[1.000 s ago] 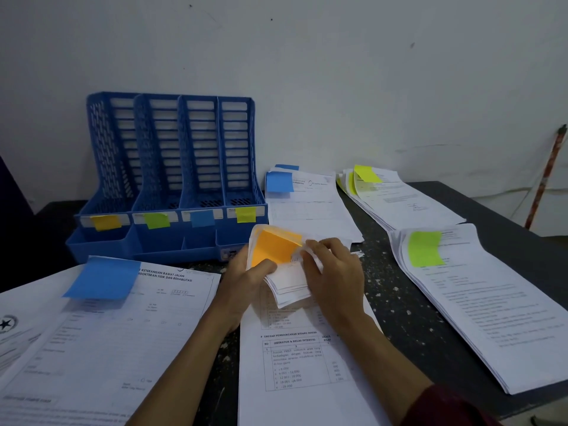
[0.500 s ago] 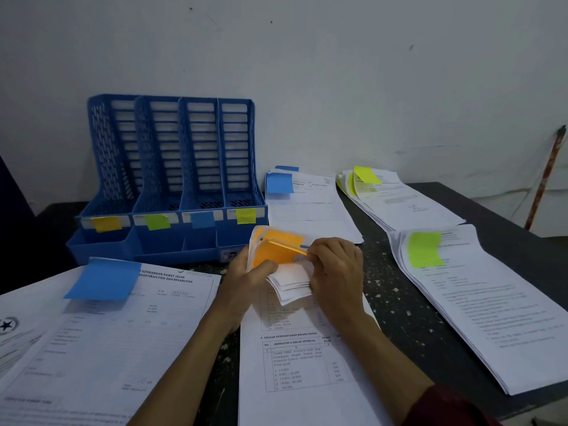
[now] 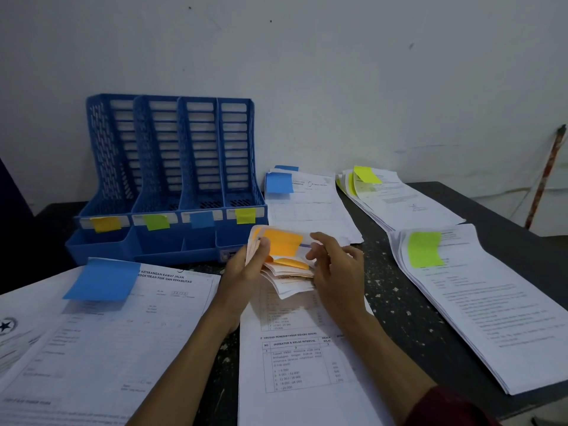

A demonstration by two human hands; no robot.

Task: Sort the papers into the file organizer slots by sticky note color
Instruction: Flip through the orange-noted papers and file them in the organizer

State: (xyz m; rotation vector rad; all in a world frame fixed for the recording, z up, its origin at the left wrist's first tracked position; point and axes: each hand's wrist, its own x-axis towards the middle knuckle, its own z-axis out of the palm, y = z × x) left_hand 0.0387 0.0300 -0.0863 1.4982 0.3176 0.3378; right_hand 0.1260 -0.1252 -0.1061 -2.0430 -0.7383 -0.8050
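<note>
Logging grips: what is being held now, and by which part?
The left hand grips the orange-tagged stack by its bent-up far end; the right hand touches the sheet edges there.

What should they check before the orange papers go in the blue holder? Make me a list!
1. Right slot found: the orange label is on the leftmost slot of the file organizer: ok.
2. Slot has room: it looks empty: ok.
3. Every sheet matches: two orange notes show in the orange stack, but the deeper sheets are hidden: cannot tell.
4. Whole stack held: the left hand grips only the curled far end, the right hand is at its edge, and the rest lies on the table: not ok.
5. Way is free: nothing stands between the stack and the organizer: ok.
</note>
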